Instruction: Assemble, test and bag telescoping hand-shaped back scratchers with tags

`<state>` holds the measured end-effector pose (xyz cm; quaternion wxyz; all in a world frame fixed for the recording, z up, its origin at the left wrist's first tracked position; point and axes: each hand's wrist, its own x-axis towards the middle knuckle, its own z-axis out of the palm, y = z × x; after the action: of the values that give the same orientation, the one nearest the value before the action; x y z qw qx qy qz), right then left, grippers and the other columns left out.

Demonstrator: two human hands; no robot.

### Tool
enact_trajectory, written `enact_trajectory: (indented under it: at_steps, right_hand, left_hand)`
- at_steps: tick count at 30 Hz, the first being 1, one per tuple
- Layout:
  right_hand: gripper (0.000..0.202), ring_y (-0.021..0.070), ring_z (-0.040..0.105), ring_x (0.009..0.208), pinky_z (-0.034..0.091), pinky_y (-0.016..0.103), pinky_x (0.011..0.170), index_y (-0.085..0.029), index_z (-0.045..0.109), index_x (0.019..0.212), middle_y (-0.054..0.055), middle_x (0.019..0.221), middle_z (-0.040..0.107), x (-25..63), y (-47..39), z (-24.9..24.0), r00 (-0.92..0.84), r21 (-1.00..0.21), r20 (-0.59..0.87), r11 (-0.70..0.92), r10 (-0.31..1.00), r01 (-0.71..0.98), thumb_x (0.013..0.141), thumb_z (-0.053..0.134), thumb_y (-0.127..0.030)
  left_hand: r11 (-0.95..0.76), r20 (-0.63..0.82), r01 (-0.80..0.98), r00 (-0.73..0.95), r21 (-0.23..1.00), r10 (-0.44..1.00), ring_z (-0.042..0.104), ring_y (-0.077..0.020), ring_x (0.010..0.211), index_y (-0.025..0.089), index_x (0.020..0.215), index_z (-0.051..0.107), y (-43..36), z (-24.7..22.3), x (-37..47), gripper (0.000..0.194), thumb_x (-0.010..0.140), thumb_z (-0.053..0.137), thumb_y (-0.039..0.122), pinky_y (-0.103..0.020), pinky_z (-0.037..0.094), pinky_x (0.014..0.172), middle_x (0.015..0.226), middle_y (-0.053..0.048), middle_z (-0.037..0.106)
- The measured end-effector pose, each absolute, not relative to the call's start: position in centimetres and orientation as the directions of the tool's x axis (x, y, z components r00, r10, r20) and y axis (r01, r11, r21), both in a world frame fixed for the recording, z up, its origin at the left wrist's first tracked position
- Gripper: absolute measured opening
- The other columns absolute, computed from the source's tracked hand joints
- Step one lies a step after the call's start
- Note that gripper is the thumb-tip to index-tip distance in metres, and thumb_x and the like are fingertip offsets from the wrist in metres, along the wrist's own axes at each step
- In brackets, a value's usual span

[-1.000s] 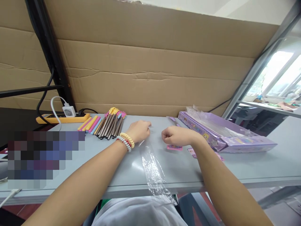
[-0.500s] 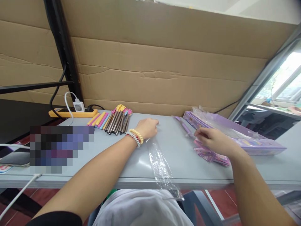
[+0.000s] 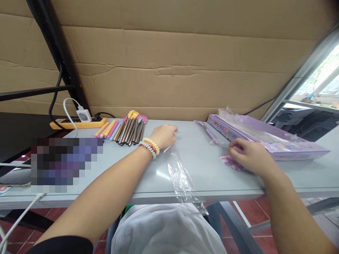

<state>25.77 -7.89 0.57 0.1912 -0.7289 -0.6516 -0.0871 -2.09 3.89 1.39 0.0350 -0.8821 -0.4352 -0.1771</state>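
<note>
My left hand rests on the grey table with its fingers bent and their undersides hidden. A long clear plastic bag runs from beside its palm toward me and over the table's front edge. On the right, my right hand is closed, fingers curled above a small pile of pink and purple printed cards. What lies between those fingertips cannot be made out. Just left of it, a purple pen lies in a clear wrapper. Behind the right hand stands an open purple box with clear plastic inside.
Several metallic-barrelled pens with colourful tops lie at the back left, beside several pink, yellow and blue sticks. A yellow power strip carries a white charger. Cardboard walls the back.
The view has tilted down slightly. My right hand has shifted right relative to the wrapped pen and covers more of the cards. My left hand has stayed in place.
</note>
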Motion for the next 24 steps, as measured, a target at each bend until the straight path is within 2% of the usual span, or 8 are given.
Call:
enact_trajectory:
  at_steps: [4,7,9,12,15,18,21,24]
  right_hand:
    - [0.019,0.0237,0.057,0.074,0.042,0.036,0.069,-0.023,0.056,0.071,0.006,0.076,0.063,26.2,-8.5,-0.6,0.052,-0.148,0.467,0.020,0.882,0.989,0.078,0.045,-0.036]
    - [0.031,0.0272,0.056,0.091,0.041,0.041,0.083,-0.020,0.061,0.080,0.010,0.090,0.063,26.4,-8.6,-1.3,0.013,-0.138,0.529,0.072,0.849,0.988,0.083,0.041,-0.043]
    - [0.037,0.0281,0.056,0.098,0.040,0.042,0.087,-0.019,0.063,0.088,0.011,0.097,0.063,26.6,-8.6,-1.5,0.038,-0.175,0.531,0.066,0.846,0.982,0.086,0.037,-0.046]
    - [0.044,0.0277,0.056,0.103,0.041,0.042,0.090,-0.018,0.063,0.097,0.011,0.105,0.064,26.9,-8.9,-1.7,0.077,-0.259,0.497,0.064,0.864,0.964,0.090,0.031,-0.048]
    - [0.049,0.0282,0.054,0.112,0.042,0.043,0.094,-0.017,0.058,0.114,0.012,0.119,0.060,27.2,-9.5,-2.1,0.087,-0.293,0.441,0.052,0.893,0.955,0.088,0.036,-0.053]
    - [0.064,0.0302,0.049,0.120,0.041,0.044,0.098,-0.016,0.048,0.130,0.013,0.133,0.051,27.4,-9.9,-2.4,0.060,-0.273,0.352,0.041,0.934,0.961,0.083,0.043,-0.059]
    - [0.075,0.0318,0.047,0.123,0.040,0.045,0.101,-0.016,0.045,0.135,0.012,0.138,0.046,27.0,-10.3,-2.5,-0.006,-0.210,0.265,0.064,0.964,0.976,0.078,0.048,-0.064]
    - [0.065,0.0302,0.045,0.125,0.038,0.045,0.104,-0.020,0.050,0.131,0.010,0.138,0.047,25.7,-10.5,-2.4,-0.062,-0.157,0.222,0.098,0.973,0.983,0.082,0.042,-0.062]
  left_hand:
    - [-0.619,0.340,0.781,0.560,0.087,0.755,0.063,-0.0220,0.091,0.024,0.108,0.063,3.8,1.5,-2.1,0.039,0.078,0.040,0.018,-0.030,0.048,0.075,0.099,-0.006,0.069]
    - [-0.620,0.336,0.780,0.565,0.081,0.754,0.063,-0.0221,0.094,0.024,0.109,0.063,3.9,1.5,-2.1,0.038,0.079,0.040,0.018,-0.030,0.048,0.078,0.102,-0.006,0.069]
    - [-0.619,0.340,0.781,0.562,0.081,0.754,0.063,-0.0224,0.096,0.024,0.110,0.063,3.9,1.4,-2.1,0.039,0.080,0.039,0.019,-0.031,0.048,0.079,0.104,-0.005,0.069]
    - [-0.616,0.345,0.783,0.556,0.089,0.756,0.063,-0.0222,0.097,0.024,0.111,0.063,4.0,1.4,-2.2,0.039,0.080,0.040,0.018,-0.031,0.048,0.081,0.106,-0.005,0.069]
    - [-0.615,0.347,0.782,0.552,0.101,0.758,0.063,-0.0218,0.096,0.024,0.110,0.063,4.2,1.3,-2.4,0.039,0.079,0.040,0.018,-0.030,0.048,0.080,0.106,-0.005,0.069]
    - [-0.600,0.343,0.791,0.534,0.119,0.773,0.063,-0.0227,0.096,0.024,0.111,0.063,4.5,1.3,-2.7,0.040,0.079,0.040,0.018,-0.031,0.048,0.080,0.106,-0.005,0.069]
    - [-0.589,0.352,0.797,0.517,0.136,0.780,0.064,-0.0231,0.095,0.024,0.108,0.064,4.9,1.2,-3.0,0.039,0.077,0.041,0.018,-0.031,0.048,0.079,0.103,-0.006,0.070]
    - [-0.575,0.402,0.799,0.474,0.178,0.783,0.064,-0.0236,0.093,0.022,0.105,0.066,5.7,1.4,-3.6,0.038,0.076,0.043,0.018,-0.032,0.048,0.079,0.100,-0.007,0.070]
